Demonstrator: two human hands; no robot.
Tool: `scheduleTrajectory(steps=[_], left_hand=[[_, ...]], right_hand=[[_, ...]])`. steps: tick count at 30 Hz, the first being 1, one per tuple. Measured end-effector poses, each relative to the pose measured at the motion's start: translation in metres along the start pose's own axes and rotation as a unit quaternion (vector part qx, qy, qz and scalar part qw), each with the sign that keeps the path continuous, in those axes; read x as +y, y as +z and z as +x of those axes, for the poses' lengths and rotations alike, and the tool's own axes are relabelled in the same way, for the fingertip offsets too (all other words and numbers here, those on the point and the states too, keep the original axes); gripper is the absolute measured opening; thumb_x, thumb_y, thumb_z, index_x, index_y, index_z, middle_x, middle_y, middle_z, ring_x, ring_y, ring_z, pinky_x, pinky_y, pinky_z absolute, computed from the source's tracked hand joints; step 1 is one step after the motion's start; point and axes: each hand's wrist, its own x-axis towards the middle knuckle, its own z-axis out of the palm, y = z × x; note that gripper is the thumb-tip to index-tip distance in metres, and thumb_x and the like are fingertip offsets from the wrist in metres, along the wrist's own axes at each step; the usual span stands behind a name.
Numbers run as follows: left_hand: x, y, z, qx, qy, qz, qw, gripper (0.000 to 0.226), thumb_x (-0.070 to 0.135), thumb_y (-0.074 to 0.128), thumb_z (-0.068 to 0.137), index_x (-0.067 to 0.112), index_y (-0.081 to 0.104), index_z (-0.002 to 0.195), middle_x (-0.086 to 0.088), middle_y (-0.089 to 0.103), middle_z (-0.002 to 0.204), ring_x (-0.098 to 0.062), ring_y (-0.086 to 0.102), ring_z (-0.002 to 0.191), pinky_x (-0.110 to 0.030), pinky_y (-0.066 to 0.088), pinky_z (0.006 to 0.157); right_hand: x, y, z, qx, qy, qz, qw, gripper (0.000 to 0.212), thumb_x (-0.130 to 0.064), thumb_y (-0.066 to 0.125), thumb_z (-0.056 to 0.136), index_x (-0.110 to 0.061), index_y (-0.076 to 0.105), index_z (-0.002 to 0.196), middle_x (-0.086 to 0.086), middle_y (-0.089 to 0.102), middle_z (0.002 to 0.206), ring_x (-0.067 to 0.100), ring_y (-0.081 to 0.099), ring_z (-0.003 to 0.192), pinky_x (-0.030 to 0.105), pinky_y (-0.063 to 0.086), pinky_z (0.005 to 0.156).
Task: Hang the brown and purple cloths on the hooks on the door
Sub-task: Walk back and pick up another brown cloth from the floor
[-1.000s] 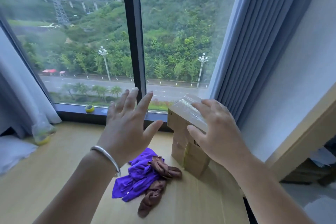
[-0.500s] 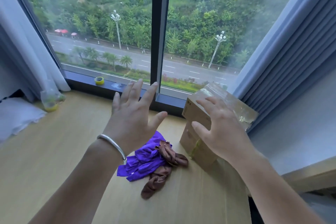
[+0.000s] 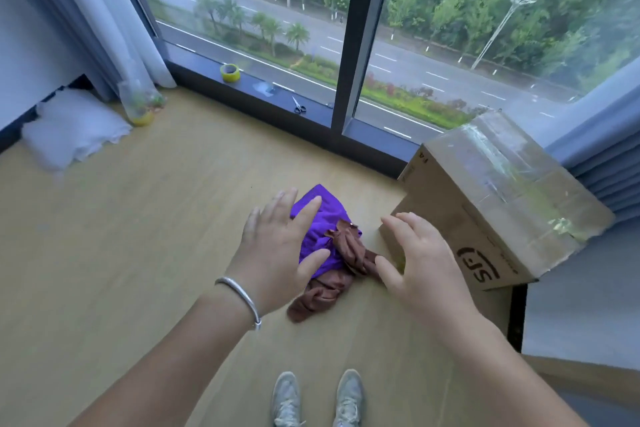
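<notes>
A crumpled purple cloth [image 3: 323,225] lies on the wooden floor [image 3: 138,236], and a brown cloth [image 3: 327,291] is tangled over its right and near side. My left hand [image 3: 277,253], with a silver bangle on the wrist, hovers over the purple cloth's left part with fingers spread and holds nothing. Just right of the brown cloth, my right hand [image 3: 422,263] is also spread and empty. I cannot tell whether either hand touches the cloths. No door or hooks are in view.
A taped cardboard box [image 3: 502,191] stands right of the cloths, close to my right hand. Tape roll [image 3: 230,72] and scissors [image 3: 298,106] lie on the window sill. A plastic bag [image 3: 140,104] and white pillow [image 3: 74,128] sit at the left by the curtain. My shoes [image 3: 317,399] show below.
The view has tilted down from the window toward the floor. Both hands have dropped lower over the cloths, and the right hand has moved from in front of the box toward the brown cloth.
</notes>
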Motion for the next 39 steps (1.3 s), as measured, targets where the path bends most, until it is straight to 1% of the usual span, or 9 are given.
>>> scheduleTrajectory(steps=[5, 15, 20, 24, 27, 31, 36, 38, 39], left_hand=[[-0.035, 0.116, 0.019, -0.057, -0.029, -0.005, 0.998, 0.072, 0.057, 0.039, 0.093, 0.033, 0.005, 0.151, -0.002, -0.003, 0.16, -0.017, -0.001, 0.146, -0.04, 0.005, 0.118], [-0.129, 0.377, 0.057, -0.117, -0.066, -0.06, 0.989, 0.069, 0.044, 0.052, 0.092, 0.024, 0.021, 0.151, -0.007, 0.02, 0.157, -0.026, 0.026, 0.14, -0.038, 0.022, 0.111], [-0.182, 0.509, 0.063, -0.151, -0.082, -0.074, 0.982, 0.069, 0.041, 0.054, 0.092, 0.024, 0.022, 0.15, -0.004, 0.025, 0.155, -0.022, 0.029, 0.139, -0.037, 0.03, 0.107], [-0.215, 0.598, 0.073, -0.167, -0.08, -0.095, 0.978, 0.068, 0.037, 0.056, 0.091, 0.019, 0.026, 0.149, -0.004, 0.033, 0.15, -0.024, 0.034, 0.135, -0.041, 0.034, 0.107], [-0.231, 0.653, 0.096, -0.159, -0.054, -0.108, 0.98, 0.066, 0.035, 0.056, 0.091, 0.016, 0.028, 0.148, -0.004, 0.035, 0.148, -0.024, 0.035, 0.134, -0.042, 0.034, 0.107], [-0.238, 0.699, 0.152, -0.107, -0.017, -0.127, 0.986, 0.064, 0.036, 0.056, 0.092, 0.016, 0.03, 0.147, -0.003, 0.036, 0.148, -0.024, 0.036, 0.134, -0.042, 0.035, 0.106], [-0.226, 0.721, 0.257, 0.029, 0.041, -0.188, 0.981, 0.057, 0.031, 0.062, 0.089, 0.01, 0.043, 0.139, -0.007, 0.048, 0.135, -0.021, 0.047, 0.124, -0.035, 0.039, 0.104], [-0.217, 0.721, 0.299, 0.093, 0.058, -0.204, 0.973, 0.049, 0.031, 0.065, 0.086, 0.011, 0.052, 0.129, -0.007, 0.053, 0.124, -0.02, 0.053, 0.114, -0.034, 0.043, 0.099], [-0.213, 0.72, 0.316, 0.113, 0.067, -0.204, 0.97, 0.045, 0.032, 0.066, 0.084, 0.013, 0.057, 0.123, -0.005, 0.055, 0.118, -0.02, 0.054, 0.11, -0.035, 0.044, 0.097]], right_hand=[[0.066, 0.098, 0.018, -0.061, -0.004, 0.006, 0.998, 0.056, -0.02, 0.07, 0.078, -0.017, 0.054, 0.132, 0.004, 0.051, 0.132, 0.022, 0.046, 0.124, 0.045, 0.037, 0.106], [0.191, 0.345, 0.049, -0.183, -0.017, -0.023, 0.983, 0.057, -0.021, 0.067, 0.079, -0.014, 0.051, 0.134, 0.006, 0.052, 0.134, 0.025, 0.045, 0.126, 0.038, 0.035, 0.107], [0.244, 0.476, 0.059, -0.213, -0.029, -0.028, 0.976, 0.053, -0.021, 0.067, 0.08, -0.012, 0.054, 0.13, 0.005, 0.056, 0.131, 0.025, 0.046, 0.124, 0.036, 0.035, 0.106], [0.284, 0.555, 0.072, -0.218, -0.024, -0.037, 0.975, 0.052, -0.022, 0.066, 0.08, -0.013, 0.054, 0.13, 0.006, 0.055, 0.129, 0.028, 0.047, 0.121, 0.037, 0.037, 0.103], [0.317, 0.599, 0.092, -0.195, -0.009, -0.038, 0.98, 0.05, -0.023, 0.066, 0.081, -0.015, 0.055, 0.128, 0.007, 0.053, 0.13, 0.028, 0.047, 0.121, 0.04, 0.039, 0.102], [0.359, 0.633, 0.137, -0.142, -0.011, -0.051, 0.989, 0.046, -0.026, 0.065, 0.083, -0.015, 0.056, 0.127, 0.005, 0.056, 0.128, 0.028, 0.048, 0.12, 0.041, 0.039, 0.101], [0.409, 0.638, 0.211, 0.021, 0.021, -0.042, 0.999, 0.03, -0.028, 0.062, 0.085, -0.017, 0.064, 0.112, 0.009, 0.062, 0.11, 0.033, 0.053, 0.101, 0.039, 0.043, 0.087], [0.43, 0.635, 0.237, 0.072, 0.054, -0.05, 0.995, 0.033, -0.031, 0.062, 0.084, -0.016, 0.063, 0.114, 0.012, 0.059, 0.111, 0.034, 0.053, 0.103, 0.04, 0.043, 0.09], [0.439, 0.636, 0.246, 0.073, 0.076, -0.061, 0.993, 0.04, -0.034, 0.064, 0.084, -0.016, 0.06, 0.12, 0.012, 0.056, 0.116, 0.033, 0.051, 0.107, 0.039, 0.041, 0.094]])
